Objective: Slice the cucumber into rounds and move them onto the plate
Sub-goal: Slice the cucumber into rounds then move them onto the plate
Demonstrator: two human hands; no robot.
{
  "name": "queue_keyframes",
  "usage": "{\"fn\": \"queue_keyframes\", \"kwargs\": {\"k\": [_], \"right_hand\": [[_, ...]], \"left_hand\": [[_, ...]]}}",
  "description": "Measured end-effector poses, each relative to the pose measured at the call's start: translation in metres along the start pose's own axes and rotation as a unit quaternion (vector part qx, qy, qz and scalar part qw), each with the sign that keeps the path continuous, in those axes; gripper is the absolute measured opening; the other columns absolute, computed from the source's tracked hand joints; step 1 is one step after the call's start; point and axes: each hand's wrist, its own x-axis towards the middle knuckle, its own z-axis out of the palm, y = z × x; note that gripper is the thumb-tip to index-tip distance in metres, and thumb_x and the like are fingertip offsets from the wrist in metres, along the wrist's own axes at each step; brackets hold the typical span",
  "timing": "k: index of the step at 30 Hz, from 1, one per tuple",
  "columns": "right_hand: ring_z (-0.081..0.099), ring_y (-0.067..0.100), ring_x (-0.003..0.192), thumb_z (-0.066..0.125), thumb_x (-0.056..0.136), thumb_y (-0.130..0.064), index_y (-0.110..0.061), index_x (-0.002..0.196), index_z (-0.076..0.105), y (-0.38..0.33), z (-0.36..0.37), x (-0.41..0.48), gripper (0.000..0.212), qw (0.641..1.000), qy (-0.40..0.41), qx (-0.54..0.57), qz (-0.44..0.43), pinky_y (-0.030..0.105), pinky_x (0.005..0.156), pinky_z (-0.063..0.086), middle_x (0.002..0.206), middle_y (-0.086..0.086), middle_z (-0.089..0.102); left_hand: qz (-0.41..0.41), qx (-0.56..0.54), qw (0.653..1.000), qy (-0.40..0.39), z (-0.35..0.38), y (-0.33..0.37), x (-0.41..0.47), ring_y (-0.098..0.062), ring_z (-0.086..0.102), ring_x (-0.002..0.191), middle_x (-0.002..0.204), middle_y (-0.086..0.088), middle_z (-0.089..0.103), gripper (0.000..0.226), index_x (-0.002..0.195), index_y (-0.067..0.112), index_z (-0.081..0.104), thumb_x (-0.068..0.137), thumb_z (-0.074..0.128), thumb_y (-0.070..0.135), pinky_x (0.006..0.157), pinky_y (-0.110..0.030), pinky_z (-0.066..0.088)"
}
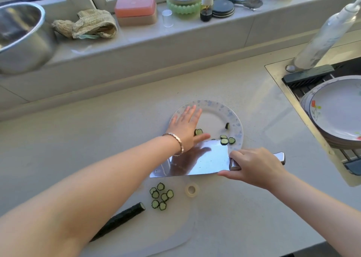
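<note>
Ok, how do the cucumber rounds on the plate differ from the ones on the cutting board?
Board rounds sit in one tight cluster on the cutting board; plate rounds are scattered in small groups across the plate. Board rounds all lie flat; one plate round is tipped up on edge. Both sets share dark scalloped skin and pale green flesh.

cucumber [125,216] end hidden under forearm [107,178]; plate [214,105] near rim behind cleaver [195,159]
</note>
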Motion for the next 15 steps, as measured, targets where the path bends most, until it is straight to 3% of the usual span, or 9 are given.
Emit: {"fn": "queue_keyframes", "kwargs": {"k": [3,5,9,12,15], "right_hand": [[0.040,0.020,0.028,0.022,0.087,-0.068,-0.014,0.047,0.044,0.000,-0.004,-0.002,0.071,1.000,0.006,-0.007,-0.011,0.019,0.039,0.010,0.037,-0.005,0.038],[0.039,0.019,0.028,0.022,0.088,-0.068,-0.013,0.047,0.045,0.000,-0.008,-0.002,0.072,1.000,0.013,-0.005,-0.023,0.017,0.041,0.003,0.037,-0.004,0.039],[0.039,0.017,0.028,0.021,0.088,-0.067,-0.012,0.047,0.047,-0.005,-0.013,-0.005,0.073,0.999,0.022,-0.007,-0.040,0.018,0.038,0.013,0.037,-0.005,0.041],[0.039,0.018,0.027,0.021,0.088,-0.067,-0.013,0.046,0.045,-0.007,-0.013,-0.006,0.073,0.999,0.018,-0.015,-0.041,0.019,0.038,0.013,0.036,-0.005,0.041],[0.041,0.019,0.027,0.022,0.088,-0.067,-0.014,0.046,0.046,-0.010,-0.009,-0.003,0.071,0.999,0.012,-0.026,-0.044,0.019,0.039,0.011,0.036,-0.005,0.042]], "left_hand": [[0.031,0.031,0.998,-0.050,0.004,-0.018,-0.013,-0.015,-0.014,0.144,0.157,0.004,-0.014,0.084,0.148,0.031,-0.004,0.085,0.042,0.063,0.117,-0.046,-0.005],[-0.022,0.010,0.999,-0.048,0.008,-0.031,-0.011,-0.016,-0.013,0.145,0.158,0.003,-0.012,0.080,0.147,0.032,-0.004,0.087,0.039,0.063,0.116,-0.048,-0.002],[-0.075,-0.033,0.996,-0.020,0.007,-0.034,-0.004,-0.016,-0.006,0.145,0.159,0.001,-0.005,0.068,0.148,0.030,0.001,0.094,0.034,0.053,0.117,-0.048,0.003],[-0.001,-0.061,0.997,0.038,0.000,-0.009,-0.012,-0.015,0.002,0.146,0.159,0.000,0.005,0.066,0.148,0.024,0.009,0.095,0.037,0.049,0.118,-0.043,0.007],[0.098,-0.032,0.994,0.034,-0.002,0.023,-0.023,-0.012,-0.001,0.145,0.159,0.005,0.001,0.076,0.148,0.027,0.007,0.089,0.043,0.056,0.118,-0.042,0.003]]}}
